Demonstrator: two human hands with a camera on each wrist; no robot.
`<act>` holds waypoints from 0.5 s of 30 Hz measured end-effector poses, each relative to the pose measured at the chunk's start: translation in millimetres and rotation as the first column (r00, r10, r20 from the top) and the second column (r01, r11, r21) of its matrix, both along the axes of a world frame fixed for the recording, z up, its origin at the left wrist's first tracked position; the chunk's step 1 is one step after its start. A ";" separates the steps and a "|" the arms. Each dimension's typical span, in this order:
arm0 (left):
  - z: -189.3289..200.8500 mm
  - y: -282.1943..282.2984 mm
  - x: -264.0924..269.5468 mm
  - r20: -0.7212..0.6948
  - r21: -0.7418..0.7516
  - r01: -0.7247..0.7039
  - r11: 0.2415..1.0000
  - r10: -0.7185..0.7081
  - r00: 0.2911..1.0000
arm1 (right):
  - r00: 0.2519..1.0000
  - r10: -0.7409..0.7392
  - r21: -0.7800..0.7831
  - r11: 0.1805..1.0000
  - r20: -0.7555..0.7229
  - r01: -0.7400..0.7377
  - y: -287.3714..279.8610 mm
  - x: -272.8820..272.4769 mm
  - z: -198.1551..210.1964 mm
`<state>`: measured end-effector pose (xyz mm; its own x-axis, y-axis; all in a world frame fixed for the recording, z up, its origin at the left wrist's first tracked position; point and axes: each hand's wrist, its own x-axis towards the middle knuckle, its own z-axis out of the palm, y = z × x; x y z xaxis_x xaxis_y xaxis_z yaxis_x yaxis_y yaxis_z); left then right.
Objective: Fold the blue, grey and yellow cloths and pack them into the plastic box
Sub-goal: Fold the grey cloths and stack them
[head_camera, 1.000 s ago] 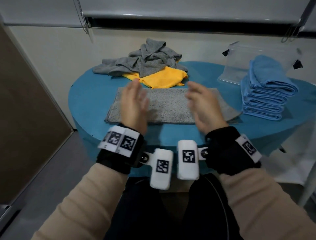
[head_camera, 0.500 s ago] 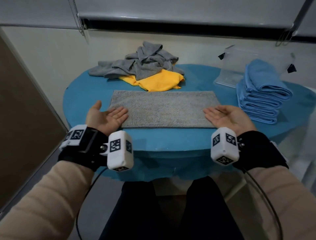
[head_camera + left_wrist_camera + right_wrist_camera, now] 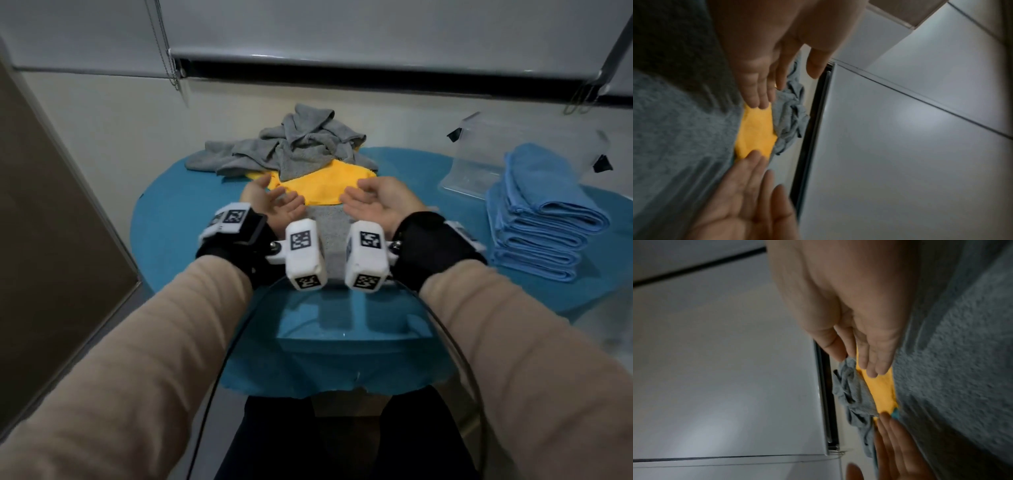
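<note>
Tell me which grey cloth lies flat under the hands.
The flat grey cloth nearest the person, between the left hand and right hand; the other grey cloth lies crumpled behind the yellow cloth.

You face a cream wall with a grey roller blind drawn above it. A round table under a teal cover stands before you, a brown panel at your left.

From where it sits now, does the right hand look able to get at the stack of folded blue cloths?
Probably yes. The right hand is open and holds nothing, and bare table lies between it and the blue cloths stacked to its right.
</note>
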<state>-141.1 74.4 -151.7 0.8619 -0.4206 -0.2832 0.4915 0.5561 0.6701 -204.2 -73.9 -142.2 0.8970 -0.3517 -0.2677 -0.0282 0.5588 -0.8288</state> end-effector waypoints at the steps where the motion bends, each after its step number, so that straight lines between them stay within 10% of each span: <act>1: -4.8 -5.9 3.5 -0.020 0.023 0.026 0.999 -0.026 0.999 | 0.999 0.041 0.003 0.999 -0.017 -0.041 5.3 7.5 -3.5; 15: -35.2 40.2 73.7 -0.065 0.066 0.011 0.998 -0.007 0.998 | 0.936 -0.334 0.051 0.939 -0.116 0.341 -119.0 -0.1 -46.0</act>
